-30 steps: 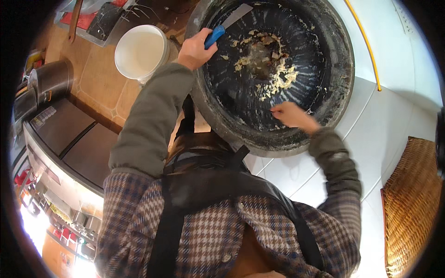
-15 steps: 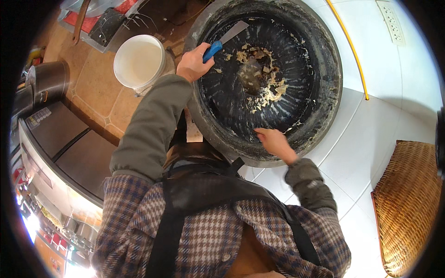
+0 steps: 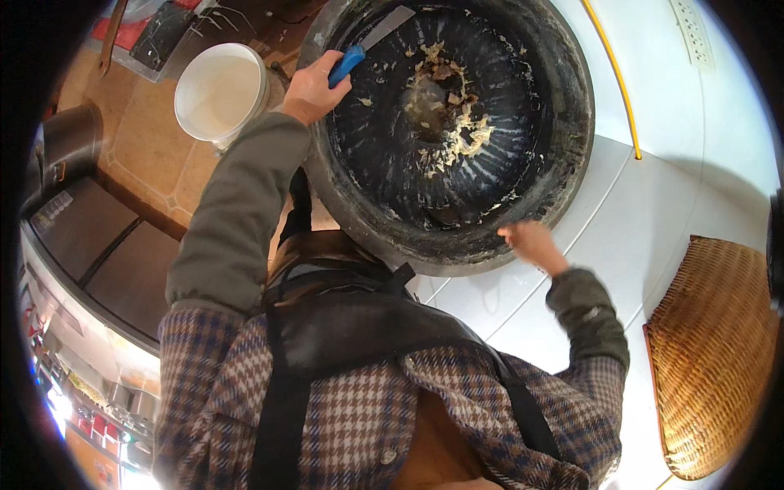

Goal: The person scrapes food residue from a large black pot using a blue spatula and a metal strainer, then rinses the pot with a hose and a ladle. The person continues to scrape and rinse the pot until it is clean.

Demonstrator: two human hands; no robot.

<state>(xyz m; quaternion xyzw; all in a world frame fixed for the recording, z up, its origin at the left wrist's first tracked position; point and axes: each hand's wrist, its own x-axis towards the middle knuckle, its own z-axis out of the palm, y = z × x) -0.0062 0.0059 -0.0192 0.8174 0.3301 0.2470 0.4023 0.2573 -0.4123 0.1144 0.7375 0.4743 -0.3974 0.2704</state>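
Note:
A blue-handled putty knife [image 3: 377,37] is gripped in my left hand [image 3: 314,88], its flat metal blade reaching over the left far rim of a large round dark basin [image 3: 576,122]. Pale and brown flakes [image 3: 467,139] lie around the middle of the basin, beside a murky wet patch [image 3: 429,106]. Whitish streaks run down the black inner wall. My right hand [image 3: 531,242] hovers at the near right rim, fingers curled closed and slightly blurred; whether something small is pinched in them I cannot make out.
A white bucket [image 3: 260,94] with pale contents stands left of the basin on brown tiles. A woven bamboo basket [image 3: 719,351] leans at the right. A yellow hose [image 3: 618,73] hangs along the white tiled wall. Steel kitchen equipment [image 3: 114,245] is at the left.
My right hand has moved from inside the basin's near wall out to the right, over the rim. The left hand still holds the putty knife. The whole view has shifted slightly.

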